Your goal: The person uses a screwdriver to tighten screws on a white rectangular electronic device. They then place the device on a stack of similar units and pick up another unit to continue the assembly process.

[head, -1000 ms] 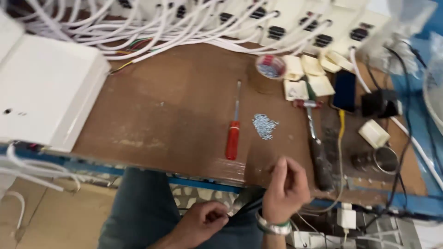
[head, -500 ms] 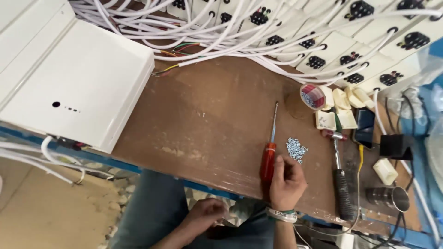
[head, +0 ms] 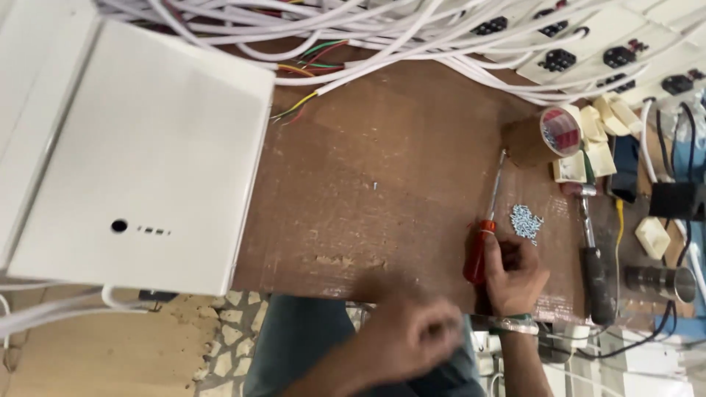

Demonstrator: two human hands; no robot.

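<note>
A screwdriver with a red handle point(head: 476, 250) lies on the brown wooden table point(head: 368, 184), its shaft pointing away from me. My right hand point(head: 518, 278) rests at the table's front edge, thumb and fingers curled around the lower end of that handle. A small heap of silver screws point(head: 526, 220) lies just beyond the hand. My left hand point(head: 408, 332) is blurred by motion in front of the table edge, over my lap, with its fingers curled. I cannot make out whether it holds anything.
A large white box point(head: 147, 154) covers the table's left side. White cables point(head: 382, 29) and socket strips point(head: 588, 51) run along the back. At the right are a tape roll point(head: 560, 131), a black-handled tool point(head: 594, 272) and a metal cup point(head: 662, 283).
My right hand has moved left from beside the screws onto the screwdriver's red handle. My left hand has risen toward the table edge. The view has swung left.
</note>
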